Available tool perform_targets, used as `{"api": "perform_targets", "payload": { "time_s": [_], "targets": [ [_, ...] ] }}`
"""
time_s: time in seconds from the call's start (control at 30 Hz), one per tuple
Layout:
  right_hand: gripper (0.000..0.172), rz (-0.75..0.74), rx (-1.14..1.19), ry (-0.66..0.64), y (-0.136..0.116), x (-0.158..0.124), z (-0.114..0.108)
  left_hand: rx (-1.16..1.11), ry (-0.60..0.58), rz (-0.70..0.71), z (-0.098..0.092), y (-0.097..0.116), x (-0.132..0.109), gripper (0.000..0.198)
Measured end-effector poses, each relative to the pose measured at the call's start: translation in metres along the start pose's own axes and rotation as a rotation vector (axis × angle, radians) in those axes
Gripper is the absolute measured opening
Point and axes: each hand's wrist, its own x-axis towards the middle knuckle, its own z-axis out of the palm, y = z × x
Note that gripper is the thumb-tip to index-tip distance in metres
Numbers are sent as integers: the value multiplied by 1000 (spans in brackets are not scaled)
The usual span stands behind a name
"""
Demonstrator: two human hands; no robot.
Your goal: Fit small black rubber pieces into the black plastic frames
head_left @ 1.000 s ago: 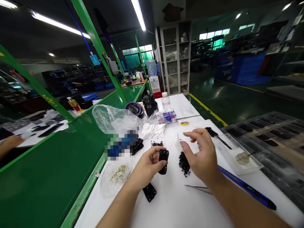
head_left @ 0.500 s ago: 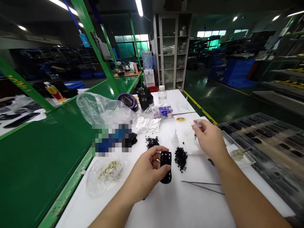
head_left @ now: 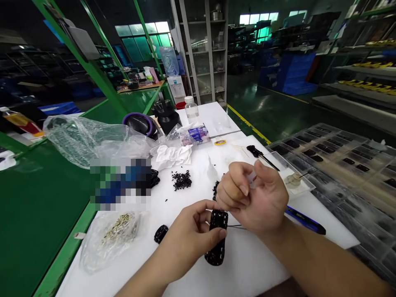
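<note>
My left hand (head_left: 198, 233) grips a black rounded part (head_left: 217, 243) with rows of small slots, thumb on its near face. Close beside its top end is my right hand (head_left: 253, 194), fingers curled in, with a small pale translucent bit (head_left: 252, 178) showing between them; what it is I cannot make out. Behind the right hand, one pile of small black pieces (head_left: 215, 189) is mostly hidden, while another pile (head_left: 182, 180) lies open to view. Thin tweezers (head_left: 235, 225) show only in part behind the hands. A second black slotted part (head_left: 161, 234) rests left of my left hand.
A clear bag of small gold-coloured pieces (head_left: 122, 231) lies at left. On the right are a blue-handled tool (head_left: 306, 220), a black-handled tool (head_left: 255, 152) and a shallow tray (head_left: 306, 187). Behind stand a squeeze bottle (head_left: 212, 169), yellow tape roll (head_left: 220, 142) and black jug (head_left: 166, 113).
My right hand has come from the table's right side to the held part, palm turned up. My left hand keeps its grip, with the part tilted. The view has turned right and down.
</note>
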Motion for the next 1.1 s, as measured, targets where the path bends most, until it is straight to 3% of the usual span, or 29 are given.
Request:
{"api": "perform_targets", "payload": {
  "time_s": [0.37, 0.83, 1.1],
  "targets": [
    [34, 12, 63, -45, 6, 2, -4, -49, -49, 26, 0, 3, 0, 37],
    [32, 10, -45, -42, 8, -2, -5, 118, -4, 47, -3, -4, -4, 23],
    [29, -7, -97, -3, 5, -2, -4, 166, 31, 50, -2, 1, -2, 30]
  ]
}}
